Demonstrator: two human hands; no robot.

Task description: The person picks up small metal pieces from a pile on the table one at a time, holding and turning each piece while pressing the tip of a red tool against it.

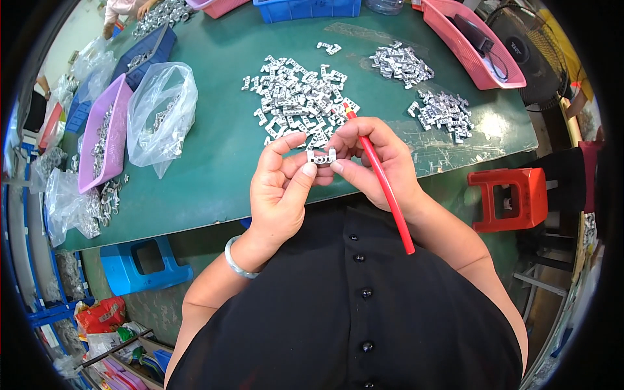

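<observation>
Close to the table's near edge, I hold a small silvery bracket-shaped metal part [321, 157] between both hands. My left hand [278, 188] pinches its left end with thumb and fingers. At its other end, the thumb and fingertips of my right hand [383, 162] grip it too. A long red pen-like stick [388, 190] with a yellow band near its tip also rests in my right hand, slanting down over the wrist. Just beyond my fingers lies a large loose pile of similar metal parts [296, 94].
Two smaller piles of parts [402, 65] [445, 116] lie at the right. A pink basket [439, 32] holds a black device. On the left are a purple tray [120, 123], a clear plastic bag [146, 140] and a blue bin [162, 42]. Stools, blue [117, 266] and red [536, 195], flank me.
</observation>
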